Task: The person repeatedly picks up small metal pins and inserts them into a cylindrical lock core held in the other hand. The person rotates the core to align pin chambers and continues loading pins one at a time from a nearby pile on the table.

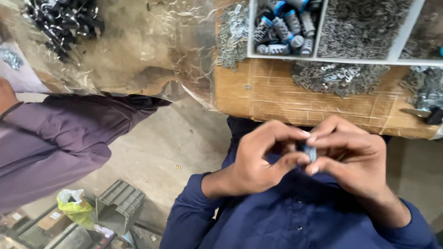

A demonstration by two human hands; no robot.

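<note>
My left hand (pixel 260 159) and my right hand (pixel 353 154) meet close to my chest, just below the edge of a wooden table (pixel 272 99). Their fingertips pinch a small grey and blue metal part (pixel 310 152) between them. Most of the part is hidden by my fingers. Both my sleeves are dark blue.
On the table stands a white divided tray (pixel 323 57) with grey-blue cylindrical parts (pixel 284 27) and small metal clips (pixel 362 25). Loose clips (pixel 339 76) lie by the tray. A person's purple sleeve (pixel 60 140) is at the left. A grey crate (pixel 117 205) sits on the floor.
</note>
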